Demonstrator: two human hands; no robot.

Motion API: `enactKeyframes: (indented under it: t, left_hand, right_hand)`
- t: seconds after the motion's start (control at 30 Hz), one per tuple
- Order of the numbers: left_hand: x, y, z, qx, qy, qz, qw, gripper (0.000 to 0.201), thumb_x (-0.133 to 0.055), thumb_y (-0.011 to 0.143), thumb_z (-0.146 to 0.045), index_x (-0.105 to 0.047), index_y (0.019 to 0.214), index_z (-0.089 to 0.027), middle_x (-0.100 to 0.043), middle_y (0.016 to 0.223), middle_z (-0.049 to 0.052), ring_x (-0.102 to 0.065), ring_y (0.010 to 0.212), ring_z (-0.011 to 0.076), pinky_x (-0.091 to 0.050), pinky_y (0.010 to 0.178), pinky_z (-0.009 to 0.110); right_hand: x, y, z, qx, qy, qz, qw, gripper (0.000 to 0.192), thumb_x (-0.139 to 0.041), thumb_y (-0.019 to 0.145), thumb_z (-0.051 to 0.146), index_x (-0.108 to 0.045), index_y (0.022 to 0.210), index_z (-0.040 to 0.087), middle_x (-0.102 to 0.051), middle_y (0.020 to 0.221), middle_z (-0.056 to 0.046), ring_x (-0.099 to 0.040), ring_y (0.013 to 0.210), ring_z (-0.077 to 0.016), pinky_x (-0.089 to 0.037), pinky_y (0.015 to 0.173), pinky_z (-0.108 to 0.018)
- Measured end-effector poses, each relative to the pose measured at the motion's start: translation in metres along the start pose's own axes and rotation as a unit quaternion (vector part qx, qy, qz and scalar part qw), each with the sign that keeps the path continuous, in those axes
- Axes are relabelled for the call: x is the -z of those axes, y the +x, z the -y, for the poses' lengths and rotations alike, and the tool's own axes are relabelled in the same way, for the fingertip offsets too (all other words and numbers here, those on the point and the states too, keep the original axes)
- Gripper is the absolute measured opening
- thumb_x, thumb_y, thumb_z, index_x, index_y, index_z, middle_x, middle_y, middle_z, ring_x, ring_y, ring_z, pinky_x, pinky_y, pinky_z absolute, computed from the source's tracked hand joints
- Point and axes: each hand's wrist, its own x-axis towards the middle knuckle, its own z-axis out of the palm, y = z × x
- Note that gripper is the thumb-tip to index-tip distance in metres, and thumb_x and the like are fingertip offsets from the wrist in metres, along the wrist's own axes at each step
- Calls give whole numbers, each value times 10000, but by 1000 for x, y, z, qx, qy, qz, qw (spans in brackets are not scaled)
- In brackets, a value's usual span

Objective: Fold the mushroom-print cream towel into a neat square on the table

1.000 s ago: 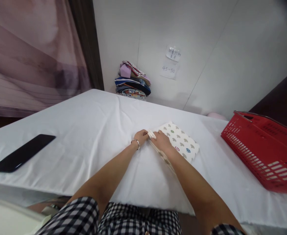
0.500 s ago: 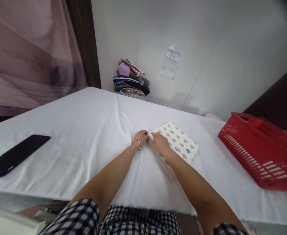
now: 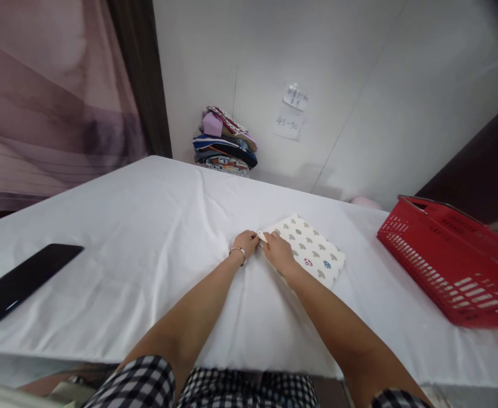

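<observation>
A folded white cloth (image 3: 312, 246) with grey, red, blue and green printed motifs lies on the white-covered table, just right of the middle. My right hand (image 3: 278, 250) is closed on its left corner and covers part of that edge. My left hand (image 3: 246, 241), with a bracelet at the wrist, pinches the tip of the same corner. The fingers of both hands nearly meet there. What lies under my right palm is hidden.
A red plastic basket (image 3: 453, 266) stands at the right. A dark flat panel (image 3: 28, 280) lies at the left. Folded fabrics (image 3: 226, 141) are stacked at the table's (image 3: 155, 209) back edge, against a wall with handwritten paper notes (image 3: 289, 123).
Both hands stay at the cloth's left corner, and the raised fold between the fingers looks flatter. The view has shifted slightly.
</observation>
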Motion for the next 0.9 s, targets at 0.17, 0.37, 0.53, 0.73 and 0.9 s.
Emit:
enactKeyframes:
  t: [0.17,0.37,0.53,0.73,0.9]
  left_hand:
    - [2,2,0,8,5,3,1000,174,-504,749,-240,-660,698,-182,-667,850,48,-590,846,180,-429,762,259]
    - [3,-3,6,-16,-65,8,998,379,-471,796,-262,-547,1166,-236,-611,1113,1,-612,725,104,-483,690,221]
    - [2,-1,7,-8,-38,-12,999,252,-533,760,-288,-656,971,-228,-642,1036,11,-604,874,151,-451,834,248]
    - [4,6,8,9,-24,10,1000,217,-503,755,-276,-658,901,-229,-682,880,-5,-616,816,160,-455,775,244]
    - [3,17,6,39,6,35,999,254,-476,755,-301,-636,939,-229,-686,890,-1,-619,839,166,-447,711,228]
  right_hand:
    - [-2,2,6,15,-21,28,999,286,-314,916,276,-463,1147,199,-519,1073,-99,-533,907,-196,-404,726,-297]
    - [-4,1,9,12,-2,-10,1000,274,-337,907,276,-504,1103,185,-538,1017,-91,-535,877,-200,-414,718,-308]
    - [5,-23,-6,65,57,-34,996,246,-475,840,322,-571,1024,190,-559,1014,-71,-498,948,-205,-404,800,-304]
    - [0,-125,-61,82,141,-100,982,271,-445,848,222,-550,1095,185,-559,1123,-86,-489,1026,-208,-386,902,-377]
    - [-24,-201,-92,-78,272,-169,944,350,-440,860,348,-545,1177,243,-442,1320,-85,-405,1210,-237,-381,975,-407]
